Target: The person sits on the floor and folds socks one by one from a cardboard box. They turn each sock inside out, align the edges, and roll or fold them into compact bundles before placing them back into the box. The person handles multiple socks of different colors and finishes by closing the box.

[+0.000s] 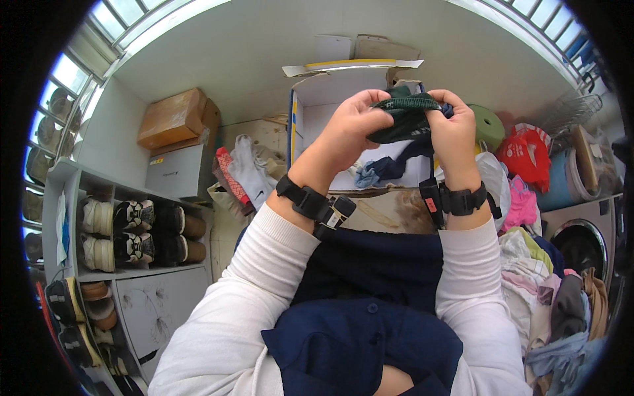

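Observation:
Between both hands a dark green knitted sock or similar small garment (407, 115) is stretched above an open cardboard box (317, 114). My left hand (360, 119) grips its left side with thumb and fingers. My right hand (452, 116) pinches its right edge, where a bit of navy cloth also shows by the fingers. Inside the box, towards its near right side, lie crumpled navy cloth (391, 167) and light blue cloth (367, 175). Each wrist bears a black strap with a small device.
Grey clothing (250, 163) and a red patterned piece (230, 173) lie left of the box. Shoes fill a rack (143, 277) at left. At right are a green round container (485, 126), a red bag (526, 153), a clothes heap (530, 287) and a washing machine (579, 227).

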